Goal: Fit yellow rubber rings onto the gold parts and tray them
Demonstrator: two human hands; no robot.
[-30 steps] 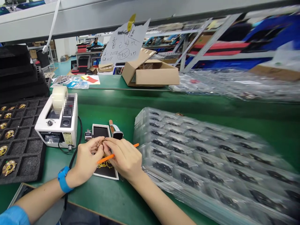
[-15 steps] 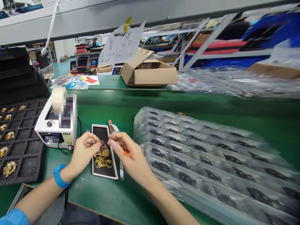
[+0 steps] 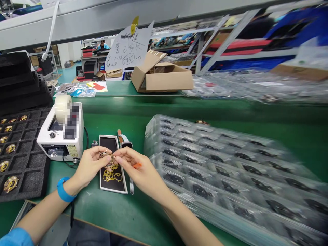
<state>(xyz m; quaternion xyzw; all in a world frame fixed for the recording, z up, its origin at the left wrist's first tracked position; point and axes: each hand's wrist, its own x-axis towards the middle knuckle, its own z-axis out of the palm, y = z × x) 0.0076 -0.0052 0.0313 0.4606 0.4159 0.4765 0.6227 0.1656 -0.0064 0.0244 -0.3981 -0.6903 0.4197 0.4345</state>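
My left hand (image 3: 93, 164) is closed on a gold-coloured watch case (image 3: 109, 160), its thumb lying across the front. My right hand (image 3: 135, 167) is closed, and its thumb and fingertips meet the right edge of the case. An orange piece (image 3: 137, 165), perhaps a tool's handle, shows between its fingers; the rest is hidden. Below the hands lies a white-rimmed black tray (image 3: 107, 188) with several thin yellow rings (image 3: 109, 176) in it. A wristwatch (image 3: 126, 145) rests beside the tray, partly behind my right hand.
At left stands a white tape dispenser (image 3: 61, 136), beside a black foam tray (image 3: 33, 181) holding several gold watch cases. Stacked clear plastic trays (image 3: 217, 171) with dark parts fill the right. A cardboard box (image 3: 166, 80) and plastic bags (image 3: 230, 87) lie behind.
My right fingertips have moved left onto the edge of the watch case. The case now faces up more openly, and more of the wristwatch shows. The view has shifted slightly.
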